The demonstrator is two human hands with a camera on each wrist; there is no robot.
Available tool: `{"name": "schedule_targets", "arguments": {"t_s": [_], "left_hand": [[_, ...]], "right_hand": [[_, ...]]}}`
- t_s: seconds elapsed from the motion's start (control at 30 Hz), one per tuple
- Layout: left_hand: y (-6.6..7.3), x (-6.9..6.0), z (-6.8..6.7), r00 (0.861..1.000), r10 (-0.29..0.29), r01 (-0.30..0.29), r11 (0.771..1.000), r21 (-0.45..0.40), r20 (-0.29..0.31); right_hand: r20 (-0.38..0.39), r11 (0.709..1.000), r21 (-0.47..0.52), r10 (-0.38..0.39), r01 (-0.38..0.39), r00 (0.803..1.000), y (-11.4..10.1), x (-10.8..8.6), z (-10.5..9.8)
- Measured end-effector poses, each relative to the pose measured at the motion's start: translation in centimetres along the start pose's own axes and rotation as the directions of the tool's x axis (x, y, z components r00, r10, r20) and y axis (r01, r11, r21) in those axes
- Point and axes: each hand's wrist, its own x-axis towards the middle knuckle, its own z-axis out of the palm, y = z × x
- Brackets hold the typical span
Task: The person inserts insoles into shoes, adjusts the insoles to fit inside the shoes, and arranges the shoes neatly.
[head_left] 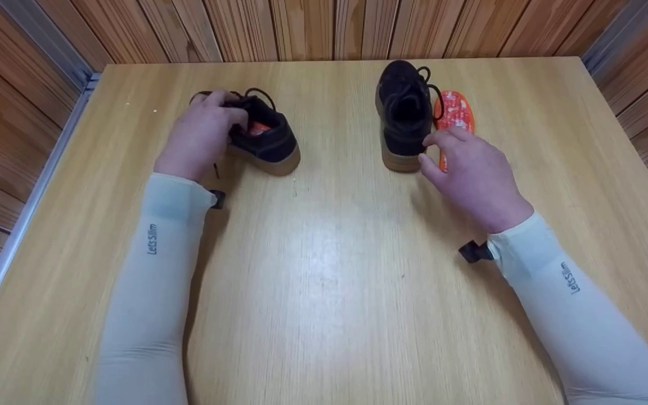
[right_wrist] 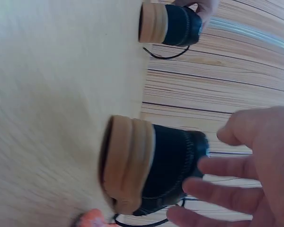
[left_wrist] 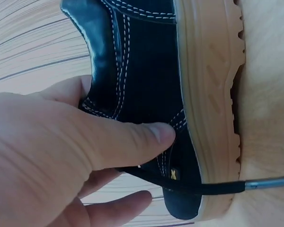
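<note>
At the back left, the left hand (head_left: 197, 135) grips a black shoe (head_left: 273, 147) with a tan sole. The left wrist view shows the thumb of the hand (left_wrist: 75, 146) pressed along the side of the shoe (left_wrist: 149, 71), fingers partly hidden behind. Orange shows inside its opening. A second black shoe (head_left: 401, 140) stands upright, toe toward the wall. Just right of its heel hovers the right hand (head_left: 473, 174), fingers loosely bent and holding nothing; in the right wrist view the hand (right_wrist: 255, 175) is beside the shoe (right_wrist: 168, 161). An orange patterned insole (head_left: 454, 109) lies right of that shoe, partly covered by the hand.
Both shoes stand near the back edge of the wooden table (head_left: 313, 253), before a wood-panelled wall (head_left: 301, 28). A metal frame (head_left: 26, 197) runs along the left side. A loose black lace (left_wrist: 199, 188) hangs across the left shoe's side.
</note>
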Motion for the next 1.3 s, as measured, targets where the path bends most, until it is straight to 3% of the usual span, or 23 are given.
{"name": "schedule_targets", "arguments": {"t_s": [0.1, 0.23, 0.5, 0.73, 0.9, 1.13, 1.3], "left_hand": [[0.1, 0.2, 0.1, 1.0, -0.002, 0.002, 1.0, -0.024, 0.006], [0.0, 0.1, 0.4, 1.0, -0.01, 0.01, 0.997, -0.075, -0.004], [0.1, 0.0, 1.4, 0.999, -0.037, 0.041, 0.99, -0.133, 0.035], [0.5, 0.1, 1.2, 0.997, -0.05, 0.056, 0.994, -0.097, 0.063], [0.5, 0.2, 0.6, 0.995, -0.068, 0.074, 0.993, -0.087, 0.073], [0.6, 0.2, 0.9, 0.995, -0.066, 0.072, 0.994, -0.076, 0.078], [0.6, 0.1, 0.8, 0.995, -0.07, 0.075, 0.995, -0.067, 0.076]], "right_hand": [[0.007, 0.992, 0.069, 0.106, -0.106, 0.994, 0.2, 0.3, 0.3], [0.043, 0.96, 0.171, 0.217, -0.221, 0.975, 0.2, 1.3, 0.9], [0.18, 0.905, 0.23, 0.322, -0.358, 0.93, -0.4, 4.8, 1.2], [0.3, 0.898, 0.112, 0.377, -0.425, 0.876, -1.4, 10.1, -0.6], [0.338, 0.909, -0.03, 0.401, -0.417, 0.851, -2.3, 13.4, -1.6], [0.448, 0.887, -0.155, 0.456, -0.436, 0.769, -3.4, 14.9, -0.2], [0.454, 0.887, -0.151, 0.455, -0.437, 0.766, -3.5, 15.0, 0.3]]}}
